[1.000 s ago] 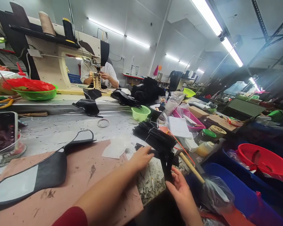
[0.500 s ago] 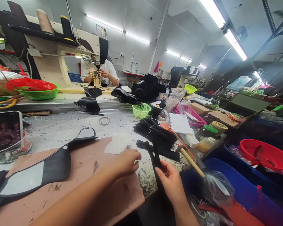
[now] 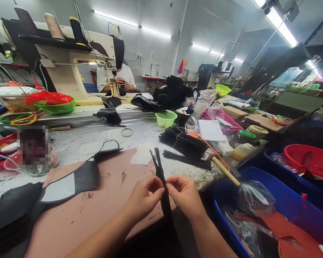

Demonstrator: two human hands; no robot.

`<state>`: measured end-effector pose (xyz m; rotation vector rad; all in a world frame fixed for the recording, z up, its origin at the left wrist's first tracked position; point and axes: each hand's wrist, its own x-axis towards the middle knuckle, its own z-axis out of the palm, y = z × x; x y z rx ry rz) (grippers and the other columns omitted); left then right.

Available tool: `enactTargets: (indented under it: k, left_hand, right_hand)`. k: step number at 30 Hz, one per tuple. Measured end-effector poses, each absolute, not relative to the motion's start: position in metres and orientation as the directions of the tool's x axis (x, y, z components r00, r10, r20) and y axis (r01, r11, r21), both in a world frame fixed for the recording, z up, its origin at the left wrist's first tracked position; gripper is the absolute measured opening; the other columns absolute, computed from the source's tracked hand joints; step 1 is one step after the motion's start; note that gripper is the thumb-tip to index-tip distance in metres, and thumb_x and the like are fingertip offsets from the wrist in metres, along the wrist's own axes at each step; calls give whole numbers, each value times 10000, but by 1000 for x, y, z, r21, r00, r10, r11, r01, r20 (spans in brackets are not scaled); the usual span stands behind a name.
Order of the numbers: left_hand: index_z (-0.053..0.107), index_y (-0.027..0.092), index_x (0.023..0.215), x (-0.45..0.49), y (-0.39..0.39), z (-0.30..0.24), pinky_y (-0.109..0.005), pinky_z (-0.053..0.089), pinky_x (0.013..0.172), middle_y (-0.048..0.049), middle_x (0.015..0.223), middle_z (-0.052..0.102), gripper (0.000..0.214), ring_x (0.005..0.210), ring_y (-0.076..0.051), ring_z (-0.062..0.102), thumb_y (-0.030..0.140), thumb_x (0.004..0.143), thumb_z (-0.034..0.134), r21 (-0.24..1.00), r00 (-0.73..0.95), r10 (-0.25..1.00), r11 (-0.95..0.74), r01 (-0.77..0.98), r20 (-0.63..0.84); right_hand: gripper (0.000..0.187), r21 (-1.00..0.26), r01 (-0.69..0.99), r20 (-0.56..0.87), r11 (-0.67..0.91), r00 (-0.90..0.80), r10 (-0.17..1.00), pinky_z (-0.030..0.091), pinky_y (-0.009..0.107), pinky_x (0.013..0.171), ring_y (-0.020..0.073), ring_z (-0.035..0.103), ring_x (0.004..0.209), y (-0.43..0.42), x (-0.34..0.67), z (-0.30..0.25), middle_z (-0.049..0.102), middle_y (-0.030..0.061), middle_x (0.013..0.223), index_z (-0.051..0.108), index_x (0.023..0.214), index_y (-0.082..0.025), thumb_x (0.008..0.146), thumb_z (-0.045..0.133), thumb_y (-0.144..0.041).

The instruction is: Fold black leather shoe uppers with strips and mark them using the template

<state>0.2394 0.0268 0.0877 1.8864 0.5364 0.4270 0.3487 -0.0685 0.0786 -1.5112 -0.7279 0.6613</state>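
Observation:
A black zipper stands nearly upright between my hands, its two tapes parted at the top and its lower end hanging over the table's front edge. My left hand pinches it from the left. From the other side, my right hand pinches it at about the same height. Beyond them lie a tied bundle of black zippers and a few loose zippers. To the left, a curved black piece with pale panels rests on a pink sheet, beside stacked black pieces.
A sewing machine stands at the back left, with a seated co-worker behind it. A green basket, a notebook and jars are farther back. A wooden handle juts past the edge above a blue bin.
My left hand has come right and now pinches the zipper. My right hand has shifted slightly left, bringing the zipper over the pink sheet's edge. The view has turned a little left.

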Motion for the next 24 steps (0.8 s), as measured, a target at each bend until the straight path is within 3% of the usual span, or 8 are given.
enactTargets:
  k: [8, 13, 19, 21, 24]
  left_hand:
    - [458, 189, 570, 223, 29, 88, -244, 331, 526, 37, 559, 464, 262, 561, -121, 427, 400, 703, 542, 950, 807, 588, -277, 144, 49]
    - [476, 188, 562, 215, 30, 93, -235, 297, 508, 51, 544, 442, 156, 545, -110, 384, 287, 659, 548, 950, 787, 616, -264, 166, 34]
    - [463, 188, 528, 211, 27, 97, -232, 266, 492, 59, 522, 409, 91, 529, -100, 342, 207, 610, 499, 959, 755, 656, -202, 197, -17]
    - [438, 190, 511, 211, 26, 96, -233, 255, 489, 63, 513, 384, 98, 525, -97, 328, 208, 587, 497, 966, 754, 656, -173, 193, -33]
    - [412, 194, 514, 212, 26, 94, -233, 274, 499, 63, 513, 383, 105, 532, -99, 342, 233, 557, 500, 979, 769, 635, -107, 171, -65]
  right_hand:
    - [88, -984, 173, 141, 50, 569, 810, 430, 201, 507, 130, 554, 641, -66, 332, 87, 567, 23, 690, 592, 572, -157, 613, 569, -231]
    - [100, -968, 249, 162, 25, 546, 822, 420, 200, 467, 116, 533, 576, -67, 322, 91, 544, 15, 661, 598, 591, -156, 633, 545, -231]
    - [82, -897, 442, 289, -1, 588, 755, 442, 219, 537, 118, 528, 608, -67, 312, 89, 553, 11, 698, 592, 614, -177, 639, 515, -167]
    - [49, -943, 332, 207, -10, 611, 764, 421, 221, 536, 117, 507, 600, -65, 312, 86, 541, 2, 668, 566, 590, -178, 605, 521, -172]
    - [49, -999, -36, -52, -38, 551, 833, 390, 222, 516, 109, 471, 549, -61, 312, 83, 495, -25, 572, 511, 574, -178, 557, 531, -220]
